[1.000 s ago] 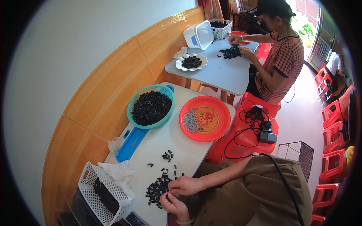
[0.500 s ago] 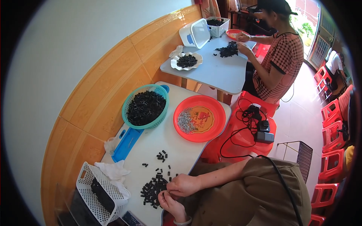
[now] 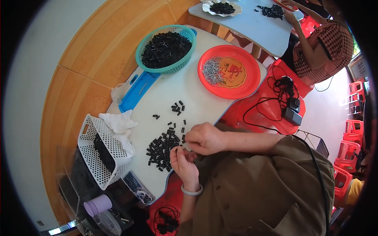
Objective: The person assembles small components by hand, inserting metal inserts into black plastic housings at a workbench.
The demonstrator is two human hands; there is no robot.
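Observation:
My left hand [image 3: 184, 167], with a pale bangle [image 3: 191, 190] at the wrist, is raised at the table's near edge. Its fingers are curled together in a pinch, and anything between them is too small to make out. Just beyond it, my right hand [image 3: 206, 139] is closed, fingertips turned down toward the left hand's fingers; whatever it may hold is hidden. Beside both hands lies a heap of small black plastic pieces [image 3: 162, 151] on the white table [image 3: 157, 110]. A few more loose black pieces [image 3: 178, 108] lie farther up the tabletop.
A turquoise basket [image 3: 189, 55] full of black pieces stands beside a red tray [image 3: 248, 86] with small silvery parts. A blue tray [image 3: 136, 92], white cloths [image 3: 118, 122] and a tipped white perforated basket [image 3: 122, 160] line the wall side. A co-worker [image 3: 325, 51] sits at another table.
The view has shifted, so the tables and baskets appear higher and the lower table edge shows more. My hands have moved slightly apart but stay beside the heap.

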